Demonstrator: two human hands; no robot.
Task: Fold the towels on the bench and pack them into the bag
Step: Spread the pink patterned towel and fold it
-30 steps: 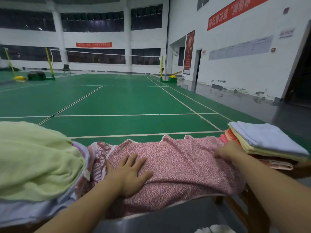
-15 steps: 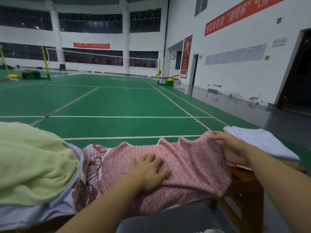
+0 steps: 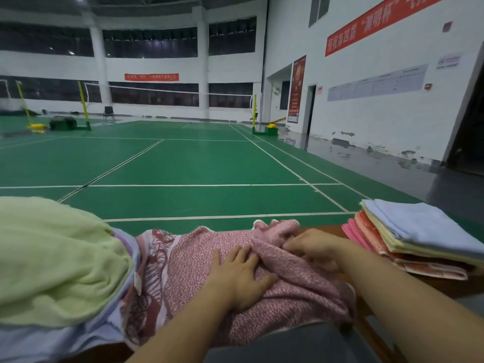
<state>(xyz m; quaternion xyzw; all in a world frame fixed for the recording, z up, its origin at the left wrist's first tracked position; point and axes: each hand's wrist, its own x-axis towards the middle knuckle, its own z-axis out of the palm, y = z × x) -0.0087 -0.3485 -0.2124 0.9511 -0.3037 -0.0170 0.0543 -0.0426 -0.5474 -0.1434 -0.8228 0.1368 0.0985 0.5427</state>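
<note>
While the left hand (image 3: 239,275) lies flat with fingers spread on the pink towel (image 3: 199,260), pressing it to the bench (image 3: 324,230), the right hand (image 3: 311,248) has its fingers curled into a bunched fold of the same towel, lifted over toward the left hand. A heap of unfolded towels (image 3: 57,260), pale green on top, sits to the left. A folded stack (image 3: 419,239) rests at the bench's right end. Behind stretches a green court (image 3: 183,161).
</note>
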